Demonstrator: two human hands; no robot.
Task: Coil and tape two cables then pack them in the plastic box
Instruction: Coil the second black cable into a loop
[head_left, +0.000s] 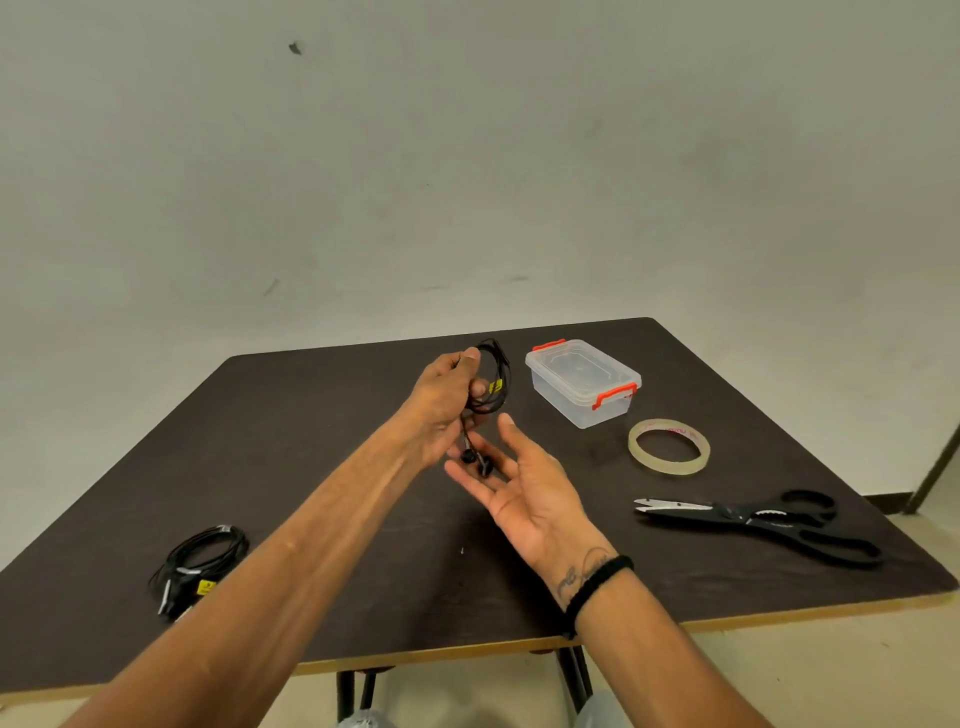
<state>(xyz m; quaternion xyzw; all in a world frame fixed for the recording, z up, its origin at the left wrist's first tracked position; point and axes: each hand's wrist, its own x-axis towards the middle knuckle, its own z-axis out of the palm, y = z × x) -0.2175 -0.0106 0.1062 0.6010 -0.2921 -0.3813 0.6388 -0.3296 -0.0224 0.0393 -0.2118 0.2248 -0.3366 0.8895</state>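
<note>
Well to the left of both hands, near the worktop (363, 395) edge, lies 1 coiled cable (200, 558) that looks already taped, with a yellow tag. The left hand (441, 405) pinches the second cable (491, 376) as a loose coil, its 2 black ends dangling over the right hand (524, 483), which is spread palm-up just below, holding nothing. The thin cable looks light, limp and springy, so the loops will likely loosen unless gripped across the whole bundle. Right of the hands stand the closed plastic box (584, 382), then the tape roll (669, 447) and scissors (763, 519).
</note>
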